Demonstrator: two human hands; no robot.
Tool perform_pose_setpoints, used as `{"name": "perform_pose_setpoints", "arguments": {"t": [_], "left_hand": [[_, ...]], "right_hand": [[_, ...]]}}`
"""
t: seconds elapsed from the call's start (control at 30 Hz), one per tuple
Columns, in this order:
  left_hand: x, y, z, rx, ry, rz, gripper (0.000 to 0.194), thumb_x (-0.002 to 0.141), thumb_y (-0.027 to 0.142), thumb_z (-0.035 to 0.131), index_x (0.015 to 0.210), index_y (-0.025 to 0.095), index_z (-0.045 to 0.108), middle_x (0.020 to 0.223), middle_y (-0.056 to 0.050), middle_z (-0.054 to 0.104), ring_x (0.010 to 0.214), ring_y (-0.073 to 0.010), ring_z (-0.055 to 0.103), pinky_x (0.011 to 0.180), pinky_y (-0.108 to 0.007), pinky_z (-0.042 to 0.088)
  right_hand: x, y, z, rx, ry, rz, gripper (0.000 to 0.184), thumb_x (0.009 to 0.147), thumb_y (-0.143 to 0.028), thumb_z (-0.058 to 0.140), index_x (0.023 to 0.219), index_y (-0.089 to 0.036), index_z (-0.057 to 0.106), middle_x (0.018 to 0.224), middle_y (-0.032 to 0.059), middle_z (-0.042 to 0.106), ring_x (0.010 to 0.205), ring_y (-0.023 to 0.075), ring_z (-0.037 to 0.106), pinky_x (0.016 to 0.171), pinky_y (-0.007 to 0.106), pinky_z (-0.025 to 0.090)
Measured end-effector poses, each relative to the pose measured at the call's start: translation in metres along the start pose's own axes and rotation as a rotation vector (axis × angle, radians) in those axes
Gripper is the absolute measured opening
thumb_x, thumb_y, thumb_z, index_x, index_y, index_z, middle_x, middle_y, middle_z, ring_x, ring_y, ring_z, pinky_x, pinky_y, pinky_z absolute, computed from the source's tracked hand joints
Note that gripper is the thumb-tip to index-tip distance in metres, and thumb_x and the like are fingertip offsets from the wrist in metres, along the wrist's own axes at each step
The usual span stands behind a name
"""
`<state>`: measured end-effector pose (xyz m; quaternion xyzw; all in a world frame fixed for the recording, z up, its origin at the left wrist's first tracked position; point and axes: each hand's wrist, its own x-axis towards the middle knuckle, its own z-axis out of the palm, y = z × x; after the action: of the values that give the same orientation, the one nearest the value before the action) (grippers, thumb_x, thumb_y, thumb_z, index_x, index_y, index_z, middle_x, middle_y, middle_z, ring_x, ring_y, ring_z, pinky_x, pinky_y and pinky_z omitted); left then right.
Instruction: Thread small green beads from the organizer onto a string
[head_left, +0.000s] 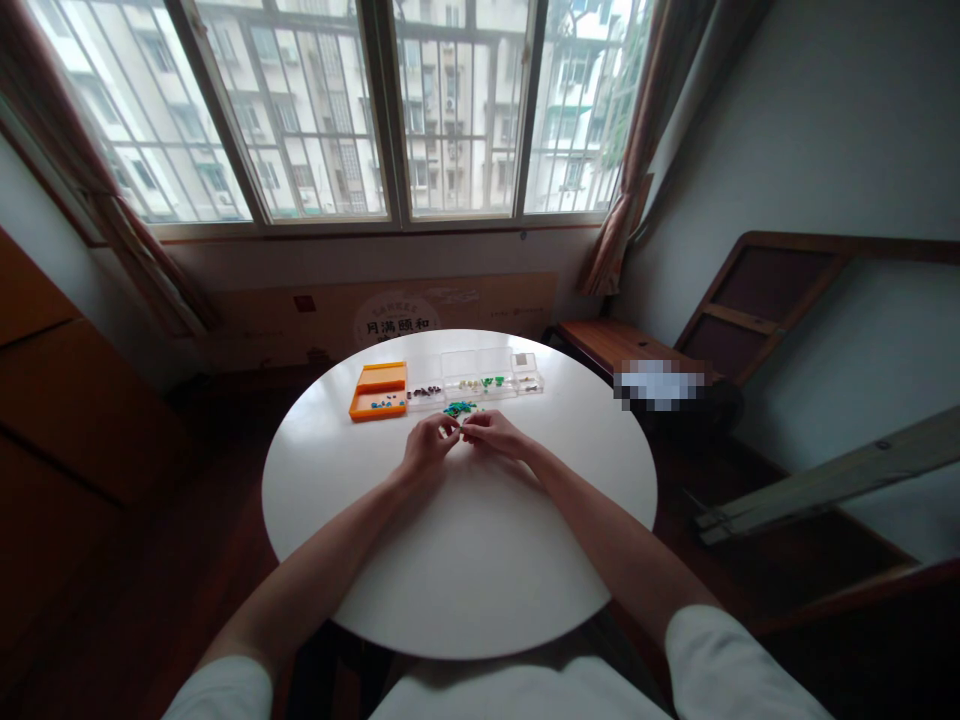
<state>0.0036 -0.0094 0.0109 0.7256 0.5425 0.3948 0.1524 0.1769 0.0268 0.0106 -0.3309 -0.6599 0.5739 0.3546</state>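
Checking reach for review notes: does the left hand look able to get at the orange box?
Probably yes: the orange box sits beyond and left of the left hand, and nothing visible blocks the way.

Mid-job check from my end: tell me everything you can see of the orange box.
The orange box looks like glossy plastic, shallow, with raised rims and two sections divided by a crosswise band. It stands open; whether the far section is a lid, I can't tell. Small pieces, mostly blue with some dark, lie loose in the near section. It sits flat on the table, slightly angled, beyond and left of the left hand. No hand touches it. A clear box stands close on its right; contact is unclear.
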Motion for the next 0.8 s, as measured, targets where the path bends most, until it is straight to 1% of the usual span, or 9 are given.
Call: {"name": "perform_pose_setpoints", "arguments": {"t": [0.27, 0.5, 0.67, 0.8], "left_hand": [[0.0006, -0.0032, 0.0008, 0.024, 0.000, -0.007, 0.013, 0.076, 0.028, 0.061, 0.081, 0.019, 0.068, 0.076, 0.000, 0.068, 0.060, -0.0110, 0.057, 0.055, -0.020, 0.041], [0.0010, -0.0029, 0.0008, -0.005, -0.015, 0.015, 0.014, 0.076, 0.026, 0.061, 0.083, 0.018, 0.069, 0.076, -0.001, 0.068, 0.060, -0.0107, 0.058, 0.054, -0.019, 0.042], [-0.0004, 0.0003, -0.0010, -0.030, -0.034, 0.013, 0.020, 0.075, 0.035, 0.063, 0.084, 0.018, 0.069, 0.075, -0.001, 0.066, 0.059, -0.0111, 0.057, 0.054, -0.020, 0.042], [-0.0003, -0.0004, -0.0006, -0.020, -0.037, 0.010, 0.020, 0.076, 0.036, 0.062, 0.083, 0.018, 0.069, 0.076, -0.001, 0.067, 0.060, -0.0111, 0.057, 0.054, -0.020, 0.042]], "right_hand": [[0.0009, 0.0015, 0.0000, 0.005, 0.004, 0.003, 0.035, 0.068, -0.046, 0.070, 0.074, -0.011, 0.067, 0.065, 0.0034, 0.062, 0.060, 0.0112, 0.054, 0.055, 0.024, 0.042], [0.0002, 0.0005, 0.0003, 0.006, 0.004, -0.003, 0.035, 0.068, -0.046, 0.070, 0.074, -0.012, 0.067, 0.065, 0.0034, 0.062, 0.059, 0.0116, 0.054, 0.057, 0.025, 0.042], [-0.0002, -0.0006, 0.0001, -0.013, -0.004, -0.013, 0.035, 0.069, -0.046, 0.069, 0.072, -0.011, 0.067, 0.062, 0.0026, 0.061, 0.059, 0.0115, 0.053, 0.056, 0.025, 0.042], [0.0007, 0.0011, -0.0007, -0.027, -0.009, -0.019, 0.035, 0.069, -0.046, 0.069, 0.073, -0.011, 0.067, 0.062, 0.0025, 0.061, 0.060, 0.0117, 0.054, 0.057, 0.025, 0.042]]}}
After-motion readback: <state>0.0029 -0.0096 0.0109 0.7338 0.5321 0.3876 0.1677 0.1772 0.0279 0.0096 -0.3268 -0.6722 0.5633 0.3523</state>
